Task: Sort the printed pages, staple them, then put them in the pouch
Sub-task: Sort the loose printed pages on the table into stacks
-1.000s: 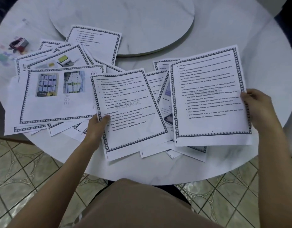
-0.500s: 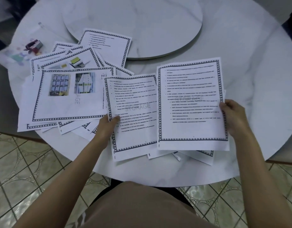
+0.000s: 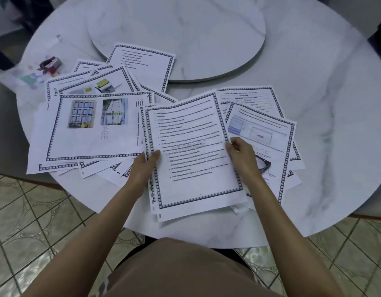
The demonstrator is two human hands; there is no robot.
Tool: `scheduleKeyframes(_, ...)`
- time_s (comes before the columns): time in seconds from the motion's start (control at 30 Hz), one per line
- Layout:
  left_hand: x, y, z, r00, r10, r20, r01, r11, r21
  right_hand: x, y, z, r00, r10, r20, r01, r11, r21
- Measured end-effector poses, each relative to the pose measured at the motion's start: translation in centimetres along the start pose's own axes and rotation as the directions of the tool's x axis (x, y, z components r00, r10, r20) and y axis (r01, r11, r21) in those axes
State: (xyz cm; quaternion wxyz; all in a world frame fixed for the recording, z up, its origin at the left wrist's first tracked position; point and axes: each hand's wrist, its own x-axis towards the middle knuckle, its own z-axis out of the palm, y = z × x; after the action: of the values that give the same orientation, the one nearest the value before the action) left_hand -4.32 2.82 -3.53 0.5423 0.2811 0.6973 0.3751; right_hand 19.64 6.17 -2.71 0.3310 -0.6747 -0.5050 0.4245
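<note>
Person seated at a round marble table is holding a bordered text page w/ both hands; it is lying on top of a few similar sheets at the table's near edge. The left hand is pinching the page's left margin, thumb resting on top, other fingers hidden beneath. The right hand is gripping the right margin, fingers curled round the edge. More printed pgs are lying fanned out on either side: a pile at left topped by a landscape photo page, a smaller pile at right topped by a diagram page. At far left, just beyond the left pile, a small stapler is sitting on a clear pouch. A raised turntable is occupying the table's centre, w/ one sheet overlapping its rim.
</note>
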Motion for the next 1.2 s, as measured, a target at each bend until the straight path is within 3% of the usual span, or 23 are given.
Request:
scheduleKeyframes(0.1, -0.2, -0.2, 0.1, 0.999, 0.048, -0.003, -0.048, 0.999, 0.011, -0.2, -0.2, 0.3, 0.988, -0.012, 0.153, 0.02, 0.998, -0.053)
scheduleKeyframes(0.17, -0.4, -0.3, 0.1, 0.997, 0.072, -0.01, -0.071, 0.997, 0.025, 0.1, -0.2, -0.6, 0.984, 0.01, 0.18, 0.003, 0.997, -0.074)
scheduleKeyframes(0.27, -0.6, -0.3, 0.0, 0.996, 0.091, -0.011, -0.091, 0.995, 0.027, 1.2, 0.5, -3.0, 0.996, 0.02, 0.084, -0.014, 0.997, -0.074)
scheduleKeyframes(0.43, -0.8, -0.4, 0.0, 0.993, 0.116, -0.023, -0.115, 0.993, 0.032, 3.4, 2.5, -7.0, 0.995, -0.025, -0.094, -0.011, 0.929, -0.369)
scheduleKeyframes(0.67, -0.6, -0.6, 0.1, 0.992, 0.121, -0.047, -0.118, 0.992, 0.048, 4.4, 4.8, -9.9, 0.984, -0.043, -0.171, -0.066, 0.809, -0.584)
scheduleKeyframes(1.03, -0.2, -0.9, 0.3, 0.99, 0.103, -0.091, -0.098, 0.993, 0.061, 5.3, 5.5, -11.1, 0.988, -0.085, -0.13, -0.015, 0.782, -0.624)
scheduleKeyframes(1.2, -0.3, -0.9, 0.4, 0.988, 0.111, -0.112, -0.104, 0.992, 0.067, 4.3, 6.1, -11.2, 0.917, 0.008, -0.399, -0.25, 0.791, -0.559)
